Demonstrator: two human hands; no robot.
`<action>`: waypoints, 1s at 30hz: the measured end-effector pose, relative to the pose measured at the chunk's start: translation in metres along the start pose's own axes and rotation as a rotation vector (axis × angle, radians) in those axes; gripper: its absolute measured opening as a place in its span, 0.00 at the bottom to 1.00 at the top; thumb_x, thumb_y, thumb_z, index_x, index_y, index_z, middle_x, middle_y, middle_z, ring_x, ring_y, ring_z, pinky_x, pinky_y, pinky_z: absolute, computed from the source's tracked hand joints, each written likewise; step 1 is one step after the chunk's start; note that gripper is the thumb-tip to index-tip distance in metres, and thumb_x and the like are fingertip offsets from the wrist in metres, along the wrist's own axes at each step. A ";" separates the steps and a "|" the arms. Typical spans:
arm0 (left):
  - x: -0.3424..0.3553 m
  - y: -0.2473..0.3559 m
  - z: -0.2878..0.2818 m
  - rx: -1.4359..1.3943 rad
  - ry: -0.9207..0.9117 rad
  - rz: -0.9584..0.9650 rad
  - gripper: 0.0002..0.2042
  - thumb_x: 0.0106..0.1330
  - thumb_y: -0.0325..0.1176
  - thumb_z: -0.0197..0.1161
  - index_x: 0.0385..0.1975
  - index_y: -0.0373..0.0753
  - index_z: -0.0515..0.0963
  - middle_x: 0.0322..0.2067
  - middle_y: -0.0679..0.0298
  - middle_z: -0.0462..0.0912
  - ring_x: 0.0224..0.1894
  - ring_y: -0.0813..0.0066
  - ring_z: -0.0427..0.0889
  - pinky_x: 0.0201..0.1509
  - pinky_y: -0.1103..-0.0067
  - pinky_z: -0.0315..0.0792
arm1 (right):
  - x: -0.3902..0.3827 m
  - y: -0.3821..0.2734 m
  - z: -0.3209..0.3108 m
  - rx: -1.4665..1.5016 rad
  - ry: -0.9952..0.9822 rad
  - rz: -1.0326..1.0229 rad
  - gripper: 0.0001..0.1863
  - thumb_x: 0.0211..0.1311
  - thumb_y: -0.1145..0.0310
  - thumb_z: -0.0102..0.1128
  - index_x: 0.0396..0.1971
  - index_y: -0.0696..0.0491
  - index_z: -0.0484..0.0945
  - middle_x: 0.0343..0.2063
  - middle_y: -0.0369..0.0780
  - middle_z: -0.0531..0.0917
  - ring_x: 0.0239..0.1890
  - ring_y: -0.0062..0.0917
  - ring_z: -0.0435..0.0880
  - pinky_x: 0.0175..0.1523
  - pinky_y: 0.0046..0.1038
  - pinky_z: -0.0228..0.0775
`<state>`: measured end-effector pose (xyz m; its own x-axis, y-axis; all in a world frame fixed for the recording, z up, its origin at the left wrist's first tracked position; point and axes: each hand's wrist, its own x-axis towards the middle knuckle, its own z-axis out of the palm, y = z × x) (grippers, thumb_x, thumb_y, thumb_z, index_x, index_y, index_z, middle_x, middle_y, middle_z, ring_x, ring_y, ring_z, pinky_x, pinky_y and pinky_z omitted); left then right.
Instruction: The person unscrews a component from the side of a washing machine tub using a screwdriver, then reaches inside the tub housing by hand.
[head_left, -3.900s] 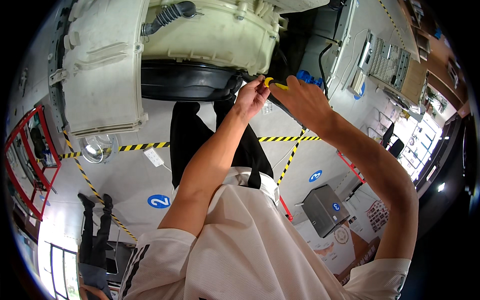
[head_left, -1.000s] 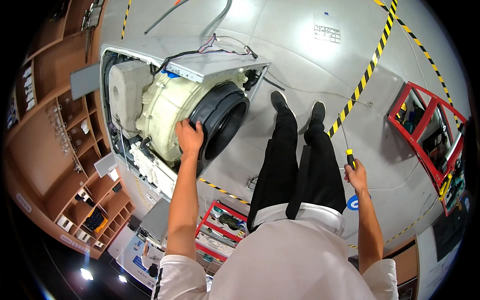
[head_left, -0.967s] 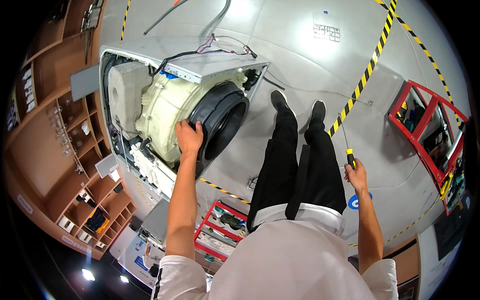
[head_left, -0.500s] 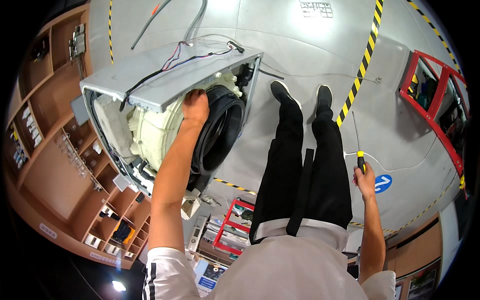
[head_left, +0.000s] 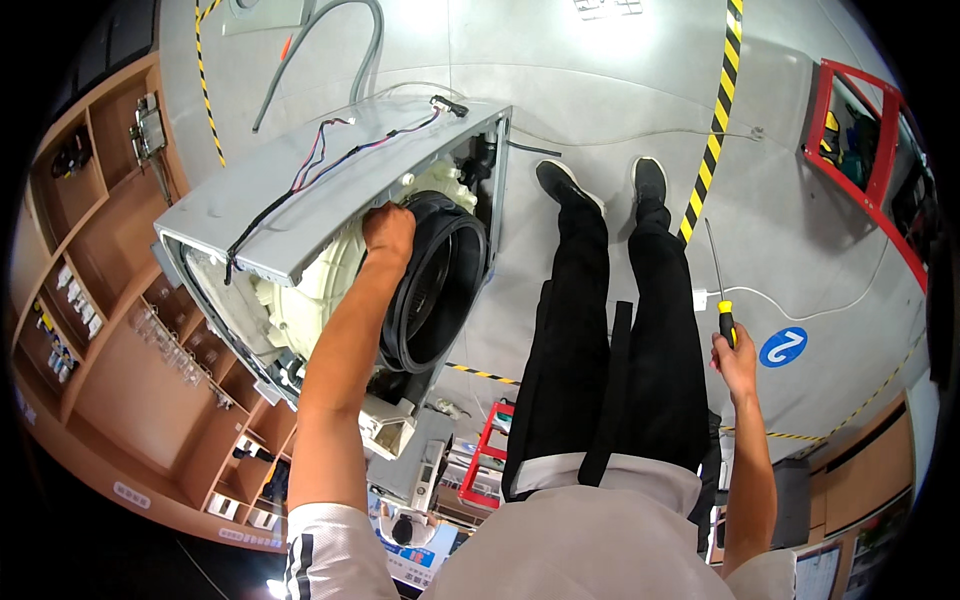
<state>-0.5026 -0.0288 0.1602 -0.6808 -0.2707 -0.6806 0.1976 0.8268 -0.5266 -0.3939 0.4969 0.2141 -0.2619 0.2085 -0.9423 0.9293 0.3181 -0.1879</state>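
Hands first: we are gripping the upper rim of the dark rubber door seal (head_left: 437, 285) with our left hand (head_left: 388, 228), fingers curled over it where it meets the pale plastic tub (head_left: 300, 300). That seal and tub are sitting inside an opened washing machine (head_left: 330, 195), its grey top panel carrying loose red and black wires (head_left: 320, 165). Our right hand (head_left: 738, 358) is hanging at our side, well apart from the machine, clenched around the yellow-and-black handle of a screwdriver (head_left: 720, 290) whose shaft is pointing away from us. We are standing on the grey floor (head_left: 600, 90), our shoes just beside the machine's front and near a yellow-black tape line (head_left: 712, 130). Wooden shelves (head_left: 90, 250) are running along the floor's left edge.
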 end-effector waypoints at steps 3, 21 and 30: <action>0.004 0.001 -0.006 0.038 -0.082 0.038 0.10 0.59 0.30 0.52 0.31 0.43 0.82 0.37 0.61 0.81 0.40 0.66 0.81 0.40 0.75 0.75 | -0.002 -0.001 -0.005 0.025 0.014 0.007 0.16 0.55 0.70 0.53 0.43 0.60 0.68 0.15 0.34 0.71 0.13 0.15 0.70 0.17 0.17 0.62; 0.011 -0.010 0.004 0.026 0.044 0.125 0.07 0.56 0.31 0.55 0.26 0.39 0.81 0.33 0.56 0.81 0.34 0.62 0.82 0.36 0.72 0.77 | 0.004 0.017 -0.005 0.059 0.012 -0.005 0.16 0.55 0.70 0.53 0.43 0.61 0.69 0.15 0.34 0.71 0.13 0.15 0.70 0.17 0.17 0.61; 0.003 -0.017 0.010 0.115 0.153 0.226 0.05 0.54 0.28 0.57 0.26 0.39 0.80 0.30 0.59 0.80 0.31 0.65 0.82 0.31 0.74 0.77 | 0.000 0.024 0.001 -0.005 -0.020 -0.023 0.17 0.54 0.70 0.53 0.43 0.62 0.69 0.14 0.35 0.71 0.12 0.16 0.70 0.18 0.18 0.63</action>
<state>-0.5008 -0.0488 0.1614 -0.7073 -0.0017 -0.7069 0.4287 0.7941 -0.4308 -0.3717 0.5033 0.2089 -0.2780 0.1823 -0.9431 0.9216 0.3274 -0.2084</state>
